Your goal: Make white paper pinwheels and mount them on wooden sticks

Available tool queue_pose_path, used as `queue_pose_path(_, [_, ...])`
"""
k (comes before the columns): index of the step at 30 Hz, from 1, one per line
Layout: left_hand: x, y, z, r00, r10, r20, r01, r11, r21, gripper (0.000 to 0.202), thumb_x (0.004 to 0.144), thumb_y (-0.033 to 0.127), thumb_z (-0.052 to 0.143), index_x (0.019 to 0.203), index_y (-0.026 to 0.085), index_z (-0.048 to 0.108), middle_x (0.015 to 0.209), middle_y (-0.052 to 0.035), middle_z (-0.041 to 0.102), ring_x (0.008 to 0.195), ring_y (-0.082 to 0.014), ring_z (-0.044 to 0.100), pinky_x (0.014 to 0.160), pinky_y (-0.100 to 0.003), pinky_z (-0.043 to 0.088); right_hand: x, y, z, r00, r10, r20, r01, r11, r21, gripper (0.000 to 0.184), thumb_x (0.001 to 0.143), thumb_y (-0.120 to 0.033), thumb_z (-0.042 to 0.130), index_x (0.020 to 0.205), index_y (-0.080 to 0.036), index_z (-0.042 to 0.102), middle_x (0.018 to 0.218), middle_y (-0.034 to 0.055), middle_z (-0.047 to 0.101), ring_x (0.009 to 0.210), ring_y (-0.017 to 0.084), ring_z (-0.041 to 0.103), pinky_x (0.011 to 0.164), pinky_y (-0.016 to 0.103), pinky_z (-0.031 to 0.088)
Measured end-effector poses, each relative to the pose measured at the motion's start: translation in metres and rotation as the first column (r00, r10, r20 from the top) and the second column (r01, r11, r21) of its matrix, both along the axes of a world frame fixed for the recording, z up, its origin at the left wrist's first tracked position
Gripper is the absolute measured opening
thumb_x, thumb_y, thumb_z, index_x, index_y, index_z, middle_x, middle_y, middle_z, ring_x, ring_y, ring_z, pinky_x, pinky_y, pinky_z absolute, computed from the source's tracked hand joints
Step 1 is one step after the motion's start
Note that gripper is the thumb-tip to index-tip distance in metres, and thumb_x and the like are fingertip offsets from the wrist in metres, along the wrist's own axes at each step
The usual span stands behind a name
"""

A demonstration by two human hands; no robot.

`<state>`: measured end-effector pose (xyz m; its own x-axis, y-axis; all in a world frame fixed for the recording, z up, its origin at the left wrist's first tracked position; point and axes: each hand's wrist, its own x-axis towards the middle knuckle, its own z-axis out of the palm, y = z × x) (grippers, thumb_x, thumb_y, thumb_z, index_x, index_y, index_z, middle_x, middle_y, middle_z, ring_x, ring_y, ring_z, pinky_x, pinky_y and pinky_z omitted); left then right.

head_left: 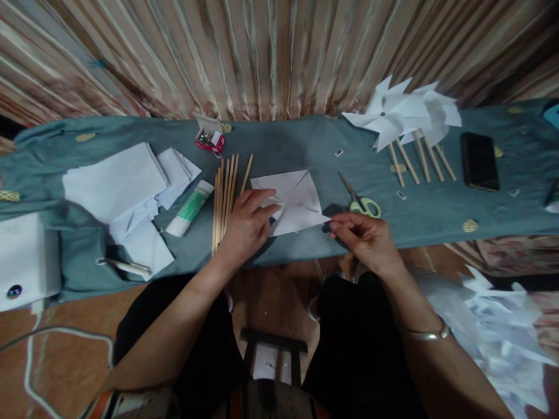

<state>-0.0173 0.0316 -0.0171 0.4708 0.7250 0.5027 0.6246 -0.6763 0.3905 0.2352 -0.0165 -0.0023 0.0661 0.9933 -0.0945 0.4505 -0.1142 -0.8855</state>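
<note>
A white square sheet of paper point(292, 201) with slits cut in from its corners lies on the cloth before me. My right hand point(360, 235) pinches its lower right corner between thumb and fingertips. Over the paper's left edge is my left hand point(251, 221), its fingers apart and slightly bent; its thumb is hard to make out. Scissors with light green handles point(364, 206) lie just beyond my right hand. Several thin wooden sticks point(224, 192) lie beside and partly under my left hand.
Paper pinwheels on sticks point(399, 110) lie back right beside a black phone point(479, 161). A red box of pins point(209, 139), a glue stick point(190, 208), white paper sheets point(117, 180) and a pen-like tool point(126, 266) lie left. More folded paper point(502, 331) fills a bag lower right.
</note>
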Motion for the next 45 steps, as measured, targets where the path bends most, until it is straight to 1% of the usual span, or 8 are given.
queue_pose_path(2, [0.006, -0.008, 0.003, 0.999, -0.025, -0.031, 0.025, 1.000, 0.013, 0.018, 0.089, 0.019, 0.057, 0.105, 0.016, 0.067, 0.119, -0.0110, 0.064, 0.110, -0.0253, 0.055, 0.093, -0.043, 0.049, 0.001, 0.001, 0.002, 0.985, -0.042, 0.165, 0.027, 0.995, 0.095, 0.024, 0.082, -0.038, 0.064, 0.095, -0.019, 0.073, 0.080, 0.0054, 0.074, 0.071, 0.019, 0.068, 0.069, 0.034, 0.053])
queue_pose_path(5, [0.017, -0.019, 0.002, 0.989, -0.082, -0.125, 0.081, 0.997, -0.014, 0.029, 0.088, 0.039, 0.062, 0.108, 0.018, 0.065, 0.114, -0.0107, 0.066, 0.105, -0.0272, 0.056, 0.086, -0.043, 0.048, -0.001, 0.003, 0.001, 0.946, -0.024, 0.322, -0.049, 0.975, 0.216, 0.030, 0.083, -0.031, 0.062, 0.110, -0.020, 0.070, 0.096, 0.0076, 0.074, 0.084, 0.023, 0.068, 0.082, 0.040, 0.054])
queue_pose_path(9, [0.027, -0.023, -0.003, 0.972, -0.100, -0.211, 0.097, 0.995, -0.028, 0.029, 0.088, 0.036, 0.063, 0.107, 0.014, 0.064, 0.109, -0.0119, 0.067, 0.099, -0.0271, 0.058, 0.080, -0.041, 0.048, -0.006, 0.004, -0.003, 0.920, 0.049, 0.388, -0.156, 0.955, 0.250, 0.030, 0.084, -0.026, 0.059, 0.111, -0.019, 0.069, 0.098, 0.0081, 0.074, 0.090, 0.024, 0.067, 0.087, 0.042, 0.053])
queue_pose_path(15, [0.030, -0.023, -0.004, 0.962, -0.091, -0.256, 0.101, 0.995, 0.023, 0.016, 0.093, 0.021, 0.053, 0.099, 0.013, 0.066, 0.097, -0.0098, 0.069, 0.089, -0.0231, 0.060, 0.076, -0.036, 0.048, -0.005, 0.004, -0.002, 0.943, 0.050, 0.330, -0.146, 0.951, 0.272, 0.030, 0.085, -0.026, 0.061, 0.113, -0.021, 0.069, 0.096, 0.0068, 0.073, 0.087, 0.023, 0.067, 0.085, 0.041, 0.054])
queue_pose_path(19, [0.030, -0.024, -0.004, 0.967, -0.100, -0.234, 0.104, 0.995, 0.006, 0.021, 0.093, 0.027, 0.054, 0.100, 0.012, 0.066, 0.097, -0.0104, 0.069, 0.090, -0.0240, 0.060, 0.078, -0.037, 0.049, -0.003, 0.006, -0.004, 0.957, 0.143, 0.253, -0.211, 0.940, 0.269, 0.036, 0.084, -0.021, 0.062, 0.120, -0.024, 0.066, 0.116, 0.0071, 0.069, 0.103, 0.023, 0.065, 0.096, 0.042, 0.050])
queue_pose_path(27, [0.032, -0.023, -0.005, 0.966, -0.099, -0.239, 0.090, 0.995, -0.048, 0.024, 0.090, 0.033, 0.059, 0.099, 0.012, 0.066, 0.097, -0.0103, 0.068, 0.091, -0.0250, 0.059, 0.079, -0.038, 0.048, -0.012, 0.008, -0.003, 0.948, 0.219, 0.230, -0.284, 0.909, 0.306, 0.013, 0.086, -0.022, 0.063, 0.091, -0.024, 0.075, 0.120, 0.0069, 0.068, 0.113, 0.025, 0.062, 0.101, 0.045, 0.047])
queue_pose_path(33, [0.032, -0.023, -0.006, 0.964, -0.092, -0.250, 0.083, 0.996, -0.044, 0.020, 0.092, 0.028, 0.057, 0.098, 0.013, 0.066, 0.095, -0.0091, 0.068, 0.090, -0.0235, 0.059, 0.079, -0.036, 0.047, -0.014, 0.009, -0.005, 0.937, 0.244, 0.252, -0.313, 0.906, 0.287, 0.033, 0.086, -0.021, 0.060, 0.117, -0.027, 0.068, 0.140, 0.0074, 0.055, 0.121, 0.025, 0.057, 0.107, 0.047, 0.043])
queue_pose_path(45, [0.031, -0.024, -0.003, 0.965, -0.089, -0.246, 0.086, 0.996, -0.021, 0.018, 0.093, 0.025, 0.054, 0.092, 0.013, 0.067, 0.091, -0.0080, 0.069, 0.086, -0.0224, 0.061, 0.076, -0.035, 0.048, -0.023, 0.004, 0.003, 0.934, 0.286, 0.214, -0.336, 0.907, 0.256, 0.013, 0.088, -0.024, 0.062, 0.096, -0.022, 0.073, 0.097, 0.0047, 0.074, 0.095, 0.020, 0.069, 0.089, 0.036, 0.054])
